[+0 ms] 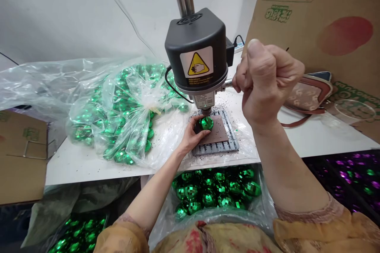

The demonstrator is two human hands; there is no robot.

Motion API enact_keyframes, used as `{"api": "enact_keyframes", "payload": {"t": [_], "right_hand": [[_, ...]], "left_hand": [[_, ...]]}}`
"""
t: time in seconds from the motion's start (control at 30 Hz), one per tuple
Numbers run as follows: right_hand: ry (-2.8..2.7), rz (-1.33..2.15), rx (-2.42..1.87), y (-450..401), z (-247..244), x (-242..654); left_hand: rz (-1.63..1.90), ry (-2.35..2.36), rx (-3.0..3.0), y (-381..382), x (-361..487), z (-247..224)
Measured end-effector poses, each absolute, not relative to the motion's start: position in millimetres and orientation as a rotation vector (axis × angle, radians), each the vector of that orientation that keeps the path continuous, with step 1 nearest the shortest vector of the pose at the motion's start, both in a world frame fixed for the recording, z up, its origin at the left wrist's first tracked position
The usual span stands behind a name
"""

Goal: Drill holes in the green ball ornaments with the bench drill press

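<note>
A small black bench drill press (196, 47) with a yellow warning label stands in the middle of the table. Under its chuck (206, 112), my left hand (192, 134) is closed around a shiny green faceted ball (206, 123), thumb in front and fingers behind. Ball and hand rest on a brown board (219, 130) laid over the slotted grey base (233, 138). My right hand (264, 81) is raised at the machine's right side, fingers wrapped at the end of its metal lever (228, 83). The tip of the lever is hidden in the fist.
A clear plastic bag (115, 102) of green balls lies to the left. More green balls (208, 193) fill a plastic-lined container below the table edge. Dark shavings are scattered around the base. At right are a pouch (310, 91), a clear plastic cup (353, 110) and a large cardboard box (299, 23).
</note>
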State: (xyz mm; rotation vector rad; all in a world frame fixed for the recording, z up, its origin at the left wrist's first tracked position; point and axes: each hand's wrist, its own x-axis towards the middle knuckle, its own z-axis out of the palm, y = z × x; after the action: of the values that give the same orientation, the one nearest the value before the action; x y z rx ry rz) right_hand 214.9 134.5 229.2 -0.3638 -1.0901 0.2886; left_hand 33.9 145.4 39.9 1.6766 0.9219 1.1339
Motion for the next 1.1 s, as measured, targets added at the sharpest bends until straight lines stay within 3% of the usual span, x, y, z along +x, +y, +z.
{"api": "enact_keyframes", "payload": {"t": [0.6,1.1], "right_hand": [[-1.086,0.279,-0.369,133,227,215],[-1.102,0.254,-0.433,122,197,217]], "left_hand": [[1.110,1.029,1.716,129,44,46],[1.086,0.980,1.676,130,43,38]]}}
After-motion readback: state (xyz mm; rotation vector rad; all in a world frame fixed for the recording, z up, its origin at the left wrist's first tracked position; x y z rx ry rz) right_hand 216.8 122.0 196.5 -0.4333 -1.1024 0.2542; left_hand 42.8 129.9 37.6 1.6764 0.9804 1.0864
